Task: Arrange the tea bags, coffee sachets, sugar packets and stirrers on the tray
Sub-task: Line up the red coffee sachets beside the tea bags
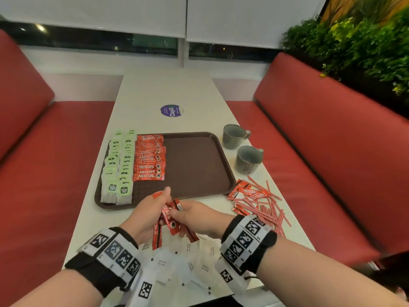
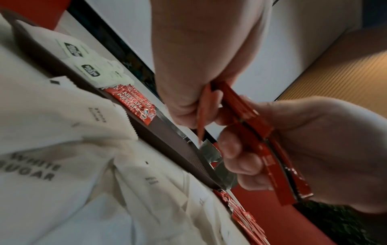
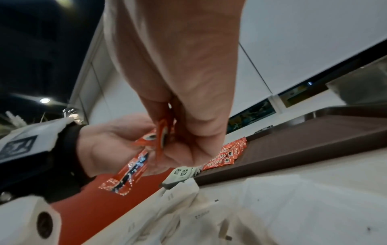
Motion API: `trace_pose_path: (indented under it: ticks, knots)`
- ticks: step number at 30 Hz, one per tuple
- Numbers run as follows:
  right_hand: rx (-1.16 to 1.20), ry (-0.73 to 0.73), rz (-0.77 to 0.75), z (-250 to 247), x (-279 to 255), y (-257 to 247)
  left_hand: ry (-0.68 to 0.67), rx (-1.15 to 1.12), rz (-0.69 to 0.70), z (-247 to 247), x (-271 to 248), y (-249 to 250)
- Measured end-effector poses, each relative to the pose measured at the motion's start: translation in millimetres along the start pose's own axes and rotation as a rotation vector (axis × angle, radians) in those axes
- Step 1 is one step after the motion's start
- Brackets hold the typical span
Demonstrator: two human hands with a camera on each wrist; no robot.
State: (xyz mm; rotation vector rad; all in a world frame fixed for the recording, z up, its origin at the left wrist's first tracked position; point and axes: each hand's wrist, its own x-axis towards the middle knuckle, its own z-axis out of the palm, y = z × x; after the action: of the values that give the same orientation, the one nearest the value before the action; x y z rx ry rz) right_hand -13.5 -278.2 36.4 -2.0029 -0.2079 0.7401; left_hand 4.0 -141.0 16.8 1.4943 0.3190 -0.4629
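My left hand (image 1: 155,207) and right hand (image 1: 192,214) meet just in front of the brown tray (image 1: 199,165), and together they grip a bunch of red coffee sachets (image 1: 170,219). In the left wrist view the right hand's fingers (image 2: 236,149) curl round the red bunch (image 2: 257,132). The right wrist view shows a sachet (image 3: 130,172) hanging from my left palm (image 3: 108,144). On the tray's left side lie two columns of green tea bags (image 1: 119,165) and a column of coffee sachets (image 1: 150,160). White sugar packets (image 1: 177,262) lie loose under my wrists. Red-striped stirrers (image 1: 261,207) lie in a heap to the right.
Two grey cups (image 1: 234,136) (image 1: 249,159) stand on the white table to the right of the tray. A few coffee sachets (image 1: 250,192) lie among the stirrers. The tray's right half is bare. Red benches flank the table, and a purple sticker (image 1: 172,110) lies beyond the tray.
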Motion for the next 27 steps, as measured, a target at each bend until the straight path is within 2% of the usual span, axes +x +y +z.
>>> trace_pose_path:
  ticks: [3, 5, 8, 10, 13, 15, 19, 20, 22, 24, 27]
  knots:
    - [-0.097, 0.19, 0.041, 1, 2, -6, 0.095, -0.149, 0.001, -3, 2, -1]
    - [-0.054, 0.273, 0.039, 2, 10, -4, 0.072, -0.156, 0.03, -2, -2, 1]
    - [0.076, 0.278, -0.019, 2, 18, -1, -0.046, 0.098, 0.128, 5, -9, 1]
    - [0.046, 0.241, -0.055, 0, 20, -2, -0.111, 0.124, 0.134, 15, -13, 1]
    - [-0.218, 0.149, -0.05, -21, 18, 0, -0.16, -0.031, 0.026, 23, -15, 1]
    - [-0.432, 0.167, 0.019, -49, 17, 16, -0.151, -0.035, -0.032, 18, -12, 0]
    - [-0.769, 0.396, 0.273, -131, 1, 69, -0.13, 0.049, -0.051, 0, -7, -1]
    - [-0.885, 0.413, 0.346, -149, -5, 81, -0.134, 0.052, -0.056, -5, -6, -1]
    - [-1.049, 0.343, 0.453, -171, -11, 101, -0.143, 0.066, -0.065, -11, -4, -1]
    - [-1.14, 0.251, 0.457, -179, -11, 116, -0.134, 0.077, -0.074, -14, -1, -2]
    - [-1.178, 0.243, 0.372, -183, -4, 130, -0.124, 0.072, -0.082, -11, 2, -4]
